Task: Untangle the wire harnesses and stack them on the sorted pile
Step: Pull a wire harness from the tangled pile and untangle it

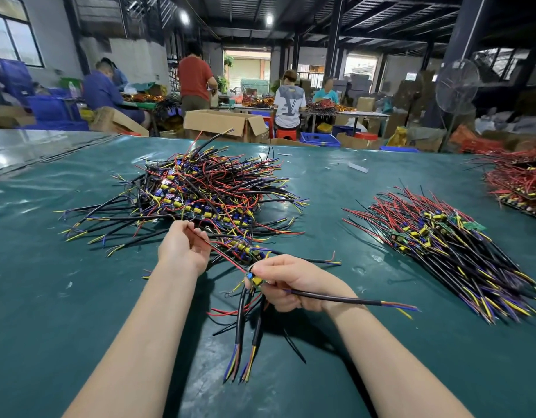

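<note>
**A:** What are we holding?

**B:** One wire harness, lifted just in front of us over the green table mat. Our right hand pinches its small circuit board with curled fingers, and its black cable runs out across that wrist. Our left hand pinches the thin red lead, drawn taut between the hands.

**A:** How far along are we?

**B:** Partway, we judge. The tangled heap just beyond our left hand is large, and a few loose harnesses trail beneath our right hand. The sorted pile, to our right, already holds many laid parallel. This harness is not yet stacked there.
</note>
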Motion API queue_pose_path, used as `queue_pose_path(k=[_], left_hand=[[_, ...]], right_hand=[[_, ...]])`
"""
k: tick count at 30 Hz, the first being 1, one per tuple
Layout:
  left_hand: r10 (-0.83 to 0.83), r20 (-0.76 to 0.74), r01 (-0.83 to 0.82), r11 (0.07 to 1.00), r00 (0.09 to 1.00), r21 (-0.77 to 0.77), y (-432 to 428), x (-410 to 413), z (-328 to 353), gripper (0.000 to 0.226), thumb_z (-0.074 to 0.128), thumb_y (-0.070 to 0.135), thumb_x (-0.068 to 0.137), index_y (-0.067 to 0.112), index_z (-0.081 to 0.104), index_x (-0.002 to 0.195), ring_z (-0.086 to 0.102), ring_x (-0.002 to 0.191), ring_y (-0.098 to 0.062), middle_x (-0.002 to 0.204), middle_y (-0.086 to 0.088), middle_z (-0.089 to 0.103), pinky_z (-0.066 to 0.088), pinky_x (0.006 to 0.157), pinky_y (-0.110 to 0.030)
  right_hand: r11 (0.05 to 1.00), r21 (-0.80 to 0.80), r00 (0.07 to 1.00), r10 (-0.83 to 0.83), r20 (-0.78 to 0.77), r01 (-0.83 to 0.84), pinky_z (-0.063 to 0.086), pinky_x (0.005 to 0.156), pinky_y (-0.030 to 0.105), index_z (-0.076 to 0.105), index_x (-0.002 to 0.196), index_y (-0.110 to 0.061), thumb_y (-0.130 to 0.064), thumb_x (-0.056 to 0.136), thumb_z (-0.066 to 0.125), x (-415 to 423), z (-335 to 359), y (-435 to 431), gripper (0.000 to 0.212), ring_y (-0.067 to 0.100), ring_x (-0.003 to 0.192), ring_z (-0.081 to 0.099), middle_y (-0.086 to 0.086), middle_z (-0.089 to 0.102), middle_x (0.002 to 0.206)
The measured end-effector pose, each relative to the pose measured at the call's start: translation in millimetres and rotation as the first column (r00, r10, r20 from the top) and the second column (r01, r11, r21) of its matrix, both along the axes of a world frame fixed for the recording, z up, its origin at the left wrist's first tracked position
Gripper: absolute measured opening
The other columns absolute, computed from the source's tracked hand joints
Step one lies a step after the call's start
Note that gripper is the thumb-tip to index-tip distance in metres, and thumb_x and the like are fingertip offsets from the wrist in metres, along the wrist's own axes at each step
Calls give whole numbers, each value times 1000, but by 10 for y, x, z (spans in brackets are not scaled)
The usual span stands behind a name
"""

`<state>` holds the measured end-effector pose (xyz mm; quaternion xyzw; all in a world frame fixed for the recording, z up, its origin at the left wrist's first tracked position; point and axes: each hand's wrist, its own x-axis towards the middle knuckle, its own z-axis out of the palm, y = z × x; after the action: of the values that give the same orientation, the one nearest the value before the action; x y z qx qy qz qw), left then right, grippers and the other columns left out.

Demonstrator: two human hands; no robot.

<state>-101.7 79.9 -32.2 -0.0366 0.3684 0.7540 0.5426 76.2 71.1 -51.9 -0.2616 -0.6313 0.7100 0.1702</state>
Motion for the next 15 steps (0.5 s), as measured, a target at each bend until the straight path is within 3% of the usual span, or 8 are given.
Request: queue_pose_path(k=[1, 3, 5, 7, 9, 11, 12, 15], left_hand=[[29, -51, -29, 1000, 998, 7, 4, 11, 17, 31, 49, 10, 92, 11, 46, 61, 45, 29, -4, 39, 4, 47, 38, 33, -11], [141, -441, -155, 988, 886, 4, 12, 40, -1, 27, 54, 9, 89, 8, 52, 62, 52, 44, -11, 56, -2, 52, 42, 39, -16], [213, -861, -309, 949, 462, 69, -6, 46, -13, 24, 56, 16, 88, 9, 56, 65, 52, 63, -21, 70, -5, 55, 40, 56, -24], [238, -937, -347, 927, 257, 140, -21, 27, -6, 25, 55, 21, 89, 11, 56, 66, 52, 70, -22, 76, -4, 57, 36, 64, -27], [254, -849, -302, 946, 463, 118, -7, 36, 15, 28, 57, 17, 89, 9, 55, 62, 57, 55, -17, 67, -5, 55, 47, 55, -26], [188, -534, -205, 978, 824, 29, 12, 18, 34, 28, 58, 8, 88, 9, 53, 61, 53, 44, -8, 58, -3, 53, 46, 39, -16], [137, -371, -146, 989, 919, 4, 4, 15, 36, 26, 58, 5, 88, 8, 53, 63, 52, 41, -6, 51, -1, 55, 44, 37, -14], [30, -209, -28, 1000, 978, 14, -4, -52, 12, 23, 55, 5, 91, 6, 53, 68, 53, 40, -4, 40, 2, 54, 44, 37, -14]], right_hand=[[1000, -2, 1000, -4, -4, 4, 18, 33, 6, 56, 80, -10, -17, 98, 34, -5, -1, 3, 29, -1, 28, 23, -11, 31, 39], [999, -18, 999, -27, -31, 26, 18, 33, 6, 56, 80, -10, -19, 96, 37, 25, 6, 14, 26, -1, 28, 23, -11, 30, 38], [999, -40, 996, -38, -86, 34, 18, 33, 6, 60, 78, -11, -25, 87, 43, 61, 22, 24, 24, -1, 28, 23, -10, 29, 39], [999, -46, 991, -33, -129, 27, 18, 34, 6, 65, 74, -14, -28, 82, 46, 59, 40, 25, 25, -1, 28, 23, -10, 30, 39], [1000, -26, 991, -19, -130, 16, 18, 34, 6, 61, 77, -12, -29, 81, 46, 40, 52, 21, 23, -1, 28, 24, -10, 31, 39], [1000, -17, 993, 2, -114, -4, 17, 34, 7, 57, 80, -10, -30, 80, 45, 18, 48, 24, 23, -2, 28, 24, -11, 32, 39], [1000, -18, 993, 13, -114, -15, 16, 34, 7, 56, 80, -10, -30, 81, 45, 11, 41, 30, 23, -2, 28, 24, -11, 32, 39], [999, -22, 989, 21, -146, -25, 16, 35, 7, 65, 76, -15, -29, 83, 45, -4, 14, 45, 25, -2, 28, 25, -11, 33, 39]])
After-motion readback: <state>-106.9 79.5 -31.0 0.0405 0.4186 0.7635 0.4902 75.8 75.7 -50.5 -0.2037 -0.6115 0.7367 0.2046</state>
